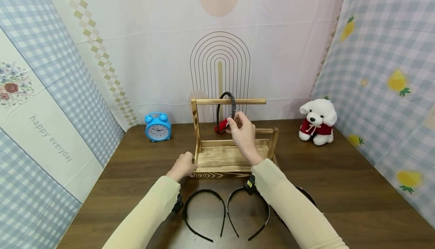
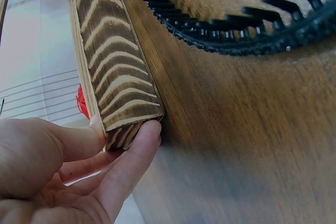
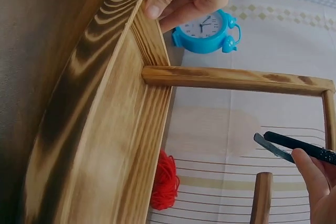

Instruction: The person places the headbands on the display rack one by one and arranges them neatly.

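A wooden rack [image 1: 222,159] with a shallow tray base and a raised top bar [image 1: 251,101] stands upright on the table. My left hand [image 1: 183,165] grips its front left corner, thumb on one side and fingertips on the other in the left wrist view. My right hand [image 1: 243,132] pinches a black toothed headband [image 1: 232,105] near its ends, above the tray. The headband's arch rises past the top bar, and its two tips [image 3: 274,147] point out beyond the fingers in the right wrist view.
Two black headbands [image 1: 224,206] [image 1: 268,219] lie in front of the rack, another [image 1: 307,196] partly under my right sleeve. Red yarn [image 3: 165,181] lies behind the rack. A blue alarm clock [image 1: 158,129] stands left, a white plush dog [image 1: 317,122] right. Patterned cloth surrounds the table.
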A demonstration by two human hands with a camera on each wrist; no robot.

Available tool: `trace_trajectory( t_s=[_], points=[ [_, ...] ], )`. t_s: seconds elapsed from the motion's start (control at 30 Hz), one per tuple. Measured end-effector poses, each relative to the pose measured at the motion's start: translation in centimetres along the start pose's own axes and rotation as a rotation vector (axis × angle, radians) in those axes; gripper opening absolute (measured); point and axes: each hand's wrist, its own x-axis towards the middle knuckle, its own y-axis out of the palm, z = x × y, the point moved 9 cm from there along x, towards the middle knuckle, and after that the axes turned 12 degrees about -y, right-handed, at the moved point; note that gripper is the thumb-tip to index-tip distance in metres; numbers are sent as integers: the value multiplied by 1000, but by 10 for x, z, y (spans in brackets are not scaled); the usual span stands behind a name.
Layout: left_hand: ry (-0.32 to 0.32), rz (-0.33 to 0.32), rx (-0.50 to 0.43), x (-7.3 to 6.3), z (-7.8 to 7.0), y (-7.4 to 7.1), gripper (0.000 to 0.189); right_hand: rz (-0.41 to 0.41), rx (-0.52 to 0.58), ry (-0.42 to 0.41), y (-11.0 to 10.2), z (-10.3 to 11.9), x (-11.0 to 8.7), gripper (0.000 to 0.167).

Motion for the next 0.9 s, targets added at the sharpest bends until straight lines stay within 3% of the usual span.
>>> trace_trajectory(
  t_s=[0.53,0.9],
  points=[
    [33,-18,19,-3,-2,0,11,38,10,5,23,4,-2,20],
    [35,-12,7,-2,-2,0,12,62,-6,1,36,4,-10,18]
  ],
)
